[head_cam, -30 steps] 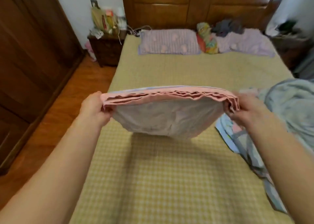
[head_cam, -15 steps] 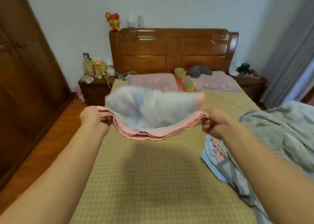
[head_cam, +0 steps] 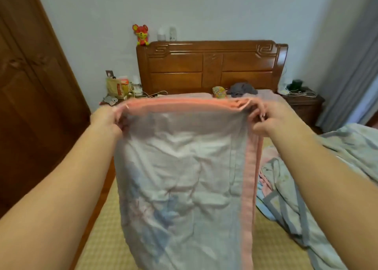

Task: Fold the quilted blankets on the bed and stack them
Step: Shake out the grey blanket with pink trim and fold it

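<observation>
The quilt (head_cam: 180, 177) hanging from the fingers (head_cam: 258, 114) is motion-blurred, its lower end cut off by the bottom edge, and it hides most of the bed (head_cam: 272, 249) below the fingers. The left hand (head_cam: 105, 120) is smeared, its fingertips buried in the pink hem.

Raised from waist height over the bed (head_cam: 98, 247) a second ago to chest height now, the pink-edged quilted blanket (head_cam: 184, 177). No longer a flat folded bundle sagging between the hands: now hanging down as one long pale panel, pink border running along the top and down the right side. Lifted with it, the left hand (head_cam: 106, 120) and the right hand (head_cam: 270, 119), both gripping the top corners, spread wider than half a second ago. Hidden now behind the hanging cloth, most of the checked mattress and the pillows.
</observation>
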